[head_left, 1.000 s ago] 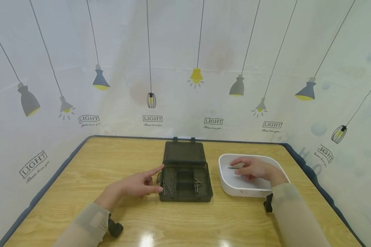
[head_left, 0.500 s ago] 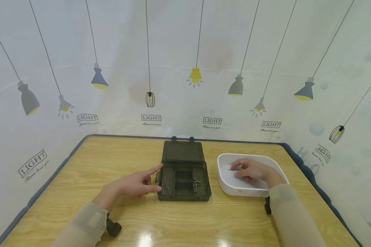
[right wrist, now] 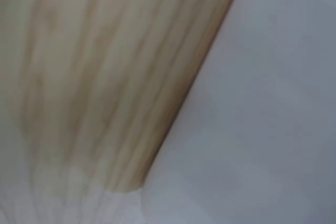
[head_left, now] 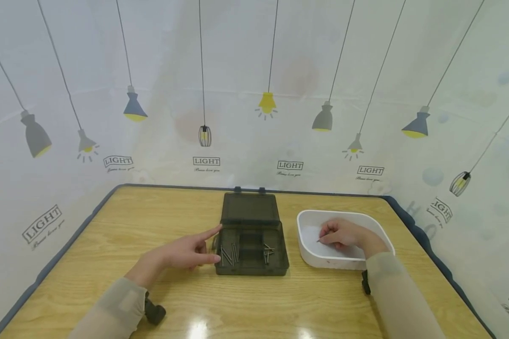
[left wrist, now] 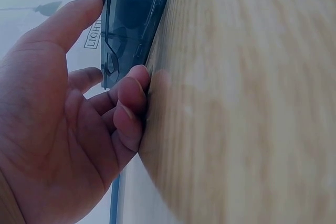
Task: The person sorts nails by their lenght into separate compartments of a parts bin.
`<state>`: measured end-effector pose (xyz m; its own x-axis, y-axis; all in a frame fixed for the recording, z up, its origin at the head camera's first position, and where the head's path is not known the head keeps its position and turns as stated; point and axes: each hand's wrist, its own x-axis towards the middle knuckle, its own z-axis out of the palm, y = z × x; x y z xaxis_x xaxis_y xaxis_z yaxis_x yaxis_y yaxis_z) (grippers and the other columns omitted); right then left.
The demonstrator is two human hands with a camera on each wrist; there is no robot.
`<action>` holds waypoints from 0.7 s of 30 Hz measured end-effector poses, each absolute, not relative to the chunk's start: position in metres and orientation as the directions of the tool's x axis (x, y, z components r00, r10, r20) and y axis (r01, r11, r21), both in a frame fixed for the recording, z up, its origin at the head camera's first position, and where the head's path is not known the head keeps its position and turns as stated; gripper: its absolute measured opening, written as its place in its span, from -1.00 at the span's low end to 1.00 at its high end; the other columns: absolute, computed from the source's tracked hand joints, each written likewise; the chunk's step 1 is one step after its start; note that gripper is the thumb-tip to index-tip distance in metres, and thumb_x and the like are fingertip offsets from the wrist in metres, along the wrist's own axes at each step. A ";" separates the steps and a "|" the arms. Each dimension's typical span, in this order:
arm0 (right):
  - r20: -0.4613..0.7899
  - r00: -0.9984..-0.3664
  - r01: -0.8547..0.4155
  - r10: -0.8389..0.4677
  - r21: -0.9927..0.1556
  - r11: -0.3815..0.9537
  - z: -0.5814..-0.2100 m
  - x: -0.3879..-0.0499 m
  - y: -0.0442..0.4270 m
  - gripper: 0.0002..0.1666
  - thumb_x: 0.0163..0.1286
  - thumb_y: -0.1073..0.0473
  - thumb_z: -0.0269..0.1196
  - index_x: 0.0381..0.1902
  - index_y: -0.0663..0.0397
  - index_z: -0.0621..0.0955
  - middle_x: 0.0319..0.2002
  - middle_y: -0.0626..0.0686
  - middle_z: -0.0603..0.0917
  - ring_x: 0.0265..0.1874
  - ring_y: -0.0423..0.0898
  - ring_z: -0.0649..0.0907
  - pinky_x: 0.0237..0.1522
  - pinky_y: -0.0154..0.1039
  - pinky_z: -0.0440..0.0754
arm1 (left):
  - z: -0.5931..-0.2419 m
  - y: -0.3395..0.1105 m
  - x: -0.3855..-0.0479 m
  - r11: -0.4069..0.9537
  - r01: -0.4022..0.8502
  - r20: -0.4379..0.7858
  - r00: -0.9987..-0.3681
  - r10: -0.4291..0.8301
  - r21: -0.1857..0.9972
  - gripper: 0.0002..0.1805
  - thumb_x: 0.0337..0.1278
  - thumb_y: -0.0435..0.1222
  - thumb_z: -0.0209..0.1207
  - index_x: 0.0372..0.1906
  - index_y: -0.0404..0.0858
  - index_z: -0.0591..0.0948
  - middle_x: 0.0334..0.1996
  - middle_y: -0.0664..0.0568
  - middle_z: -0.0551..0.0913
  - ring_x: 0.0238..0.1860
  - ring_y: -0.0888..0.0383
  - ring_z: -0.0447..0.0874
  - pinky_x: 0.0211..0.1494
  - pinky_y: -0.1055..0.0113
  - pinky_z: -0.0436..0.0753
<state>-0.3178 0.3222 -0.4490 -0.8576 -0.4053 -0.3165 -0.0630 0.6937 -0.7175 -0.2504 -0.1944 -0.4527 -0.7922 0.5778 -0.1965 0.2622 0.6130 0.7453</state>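
An open, see-through dark plastic parts box [head_left: 252,270] stands on the table with its lid [head_left: 250,207] laid back. Several long, thin nail-like metal pieces [head_left: 234,253] lie in its left part and several shorter ones [head_left: 267,257] in its right. My left hand [head_left: 182,254] touches the box's left side with straight index finger and thumb; the other fingers bend loosely towards the table in the left wrist view. Inside the white tray [head_left: 303,245], my right hand [head_left: 343,234] pinches a thin nail-like metal piece [head_left: 318,241], mostly hidden by the fingers.
The wooden table [head_left: 237,306] ends in a dark blue edge against a white curtain [head_left: 237,70] printed with lamps. Black wrist mounts [head_left: 154,313] sit under the sleeves. The right wrist view holds only the table and the tray's white wall [right wrist: 236,119].
My right fingertips have closed together in the tray, and only a short tip of the thin metal piece shows now. The left hand stays at the box. The head view has shifted slightly.
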 end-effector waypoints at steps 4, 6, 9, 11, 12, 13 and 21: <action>-0.309 -0.863 -0.067 -0.400 -0.715 0.696 -0.448 -0.318 0.319 -0.79 0.56 0.15 0.40 -0.10 0.22 0.72 -0.51 -0.11 0.51 -0.55 -0.19 0.46 -0.46 -0.36 0.38 | -0.453 -0.196 -0.251 0.614 0.266 -0.196 -0.791 0.580 0.744 0.07 0.49 0.19 0.32 0.84 0.16 -0.03 -0.35 -0.03 0.62 -0.46 0.06 0.59 -0.33 0.19 0.63; -0.307 -0.866 -0.069 -0.395 -0.709 0.702 -0.449 -0.319 0.319 -0.80 0.54 0.15 0.42 -0.11 0.21 0.73 -0.50 -0.12 0.52 -0.56 -0.20 0.45 -0.46 -0.36 0.38 | -0.453 -0.197 -0.251 0.613 0.268 -0.195 -0.790 0.582 0.743 0.07 0.49 0.19 0.32 0.84 0.16 -0.04 -0.35 -0.03 0.62 -0.46 0.06 0.60 -0.32 0.19 0.64; -0.301 -0.869 -0.085 -0.392 -0.691 0.718 -0.450 -0.320 0.320 -0.80 0.54 0.13 0.42 -0.12 0.18 0.75 -0.42 -0.12 0.61 -0.49 -0.17 0.48 -0.39 -0.34 0.43 | -0.453 -0.198 -0.252 0.611 0.265 -0.198 -0.788 0.583 0.746 0.07 0.49 0.19 0.32 0.84 0.17 -0.04 -0.35 -0.03 0.63 -0.46 0.06 0.60 -0.32 0.18 0.65; -0.288 -0.873 -0.106 -0.394 -0.675 0.730 -0.450 -0.321 0.320 -0.80 0.53 0.12 0.42 -0.12 0.16 0.76 -0.36 -0.11 0.64 -0.42 -0.15 0.49 -0.33 -0.32 0.44 | -0.453 -0.198 -0.252 0.610 0.262 -0.199 -0.788 0.583 0.748 0.07 0.49 0.19 0.32 0.84 0.18 -0.04 -0.34 -0.04 0.63 -0.46 0.05 0.61 -0.31 0.18 0.65; -0.284 -0.875 -0.113 -0.392 -0.668 0.736 -0.450 -0.321 0.320 -0.80 0.53 0.11 0.43 -0.12 0.16 0.77 -0.34 -0.11 0.65 -0.38 -0.14 0.49 -0.30 -0.31 0.44 | -0.453 -0.198 -0.252 0.611 0.260 -0.200 -0.789 0.581 0.748 0.07 0.49 0.20 0.32 0.84 0.19 -0.04 -0.34 -0.04 0.63 -0.46 0.05 0.60 -0.32 0.18 0.65; -0.279 -0.876 -0.123 -0.393 -0.659 0.742 -0.450 -0.321 0.320 -0.80 0.53 0.11 0.42 -0.12 0.15 0.77 -0.31 -0.10 0.66 -0.35 -0.13 0.50 -0.28 -0.30 0.44 | -0.453 -0.198 -0.252 0.611 0.257 -0.202 -0.789 0.581 0.749 0.07 0.49 0.20 0.32 0.84 0.20 -0.04 -0.34 -0.04 0.63 -0.46 0.05 0.60 -0.33 0.18 0.64; -0.301 -0.871 -0.112 -0.388 -0.648 0.754 -0.444 -0.319 0.319 -0.80 0.54 0.09 0.43 -0.15 0.13 0.73 -0.49 -0.10 0.56 -0.50 -0.16 0.50 -0.41 -0.32 0.45 | -0.452 -0.197 -0.251 0.617 0.251 -0.204 -0.796 0.570 0.746 0.06 0.47 0.21 0.33 0.83 0.21 -0.02 -0.35 -0.03 0.62 -0.47 0.06 0.59 -0.37 0.21 0.60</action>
<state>-0.3192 0.3190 -0.4436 -0.8713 -0.3876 -0.3008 -0.1118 0.7538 -0.6475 -0.2509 -0.1967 -0.4524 -0.7957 0.5703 -0.2040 0.2511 0.6170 0.7458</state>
